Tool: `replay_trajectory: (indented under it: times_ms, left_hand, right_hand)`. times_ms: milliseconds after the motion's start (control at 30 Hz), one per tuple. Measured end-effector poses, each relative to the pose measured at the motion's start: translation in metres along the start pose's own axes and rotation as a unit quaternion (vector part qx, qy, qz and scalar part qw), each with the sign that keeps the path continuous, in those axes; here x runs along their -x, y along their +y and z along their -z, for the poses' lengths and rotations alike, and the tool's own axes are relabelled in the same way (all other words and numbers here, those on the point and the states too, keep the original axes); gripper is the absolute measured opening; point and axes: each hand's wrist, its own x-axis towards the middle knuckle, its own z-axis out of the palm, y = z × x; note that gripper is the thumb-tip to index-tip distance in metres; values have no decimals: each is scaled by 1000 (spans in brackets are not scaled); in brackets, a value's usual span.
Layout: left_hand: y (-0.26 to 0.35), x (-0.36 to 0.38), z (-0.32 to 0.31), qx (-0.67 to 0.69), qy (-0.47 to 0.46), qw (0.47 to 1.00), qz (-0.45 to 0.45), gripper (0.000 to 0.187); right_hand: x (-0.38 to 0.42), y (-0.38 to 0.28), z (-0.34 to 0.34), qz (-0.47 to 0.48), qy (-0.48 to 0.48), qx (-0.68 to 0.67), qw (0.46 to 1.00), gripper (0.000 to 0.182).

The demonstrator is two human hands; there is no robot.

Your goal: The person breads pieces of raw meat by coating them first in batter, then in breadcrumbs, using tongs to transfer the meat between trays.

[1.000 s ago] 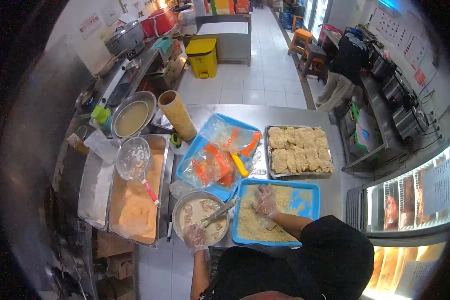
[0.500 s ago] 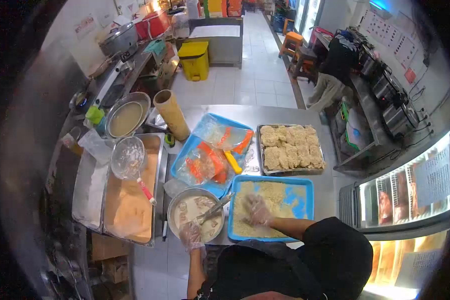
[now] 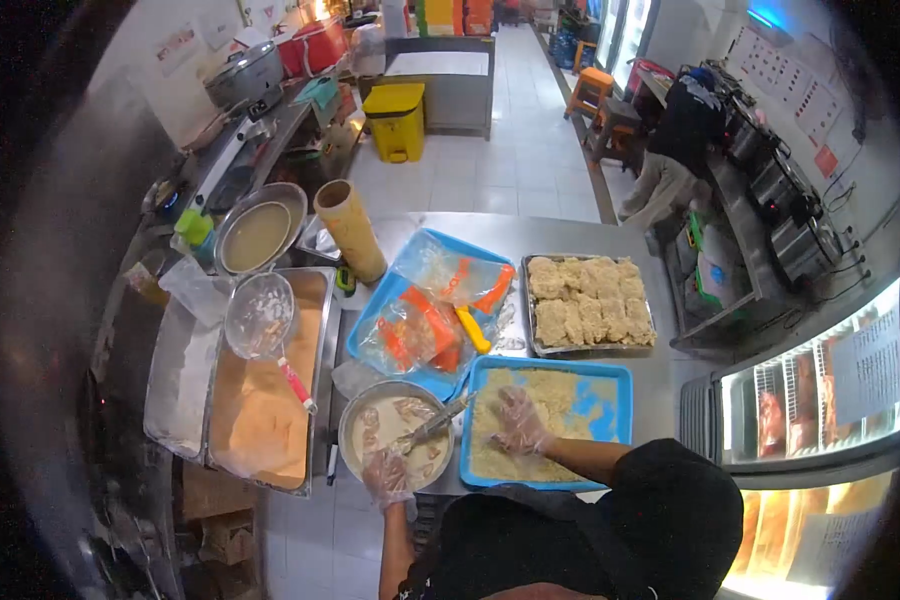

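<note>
My left hand (image 3: 386, 474), in a clear plastic glove, reaches over the near rim of a round metal bowl (image 3: 346, 420). Its fingers appear stretched out at the batter, with no held piece visible. Pale pink pieces of raw meat (image 3: 413, 408) lie in the milky liquid. Metal tongs (image 3: 432, 424) lean in the bowl, their upper end over its right rim. My right hand (image 3: 520, 424), also gloved, lies with fingers spread on pale breadcrumbs (image 3: 560, 385) in a blue tray (image 3: 627, 400).
Behind stands a metal tray of breaded pieces (image 3: 590, 305). Beside it, a blue tray (image 3: 425, 235) holds plastic bags and a yellow handle (image 3: 473, 330). Left are a flour pan (image 3: 260, 420), a strainer (image 3: 260, 315) and a cardboard tube (image 3: 350, 232). A person (image 3: 682, 125) bends at the right counter.
The view has shifted slightly. My left hand stays at the bowl's near rim, and my right hand remains on the breadcrumbs with its fingers a little more spread.
</note>
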Motion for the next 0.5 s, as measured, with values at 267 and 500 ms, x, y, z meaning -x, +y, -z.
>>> replay_trajectory:
  times_ms: [267,500]
  left_hand:
    - [-38,17,-37,60,-1,995,74,19]
    - [-54,24,-48,249,5,953,170,14]
  right_hand:
    - [-7,35,2,-151,133,42,979,67]
    - [-10,28,19,-168,97,42,980,65]
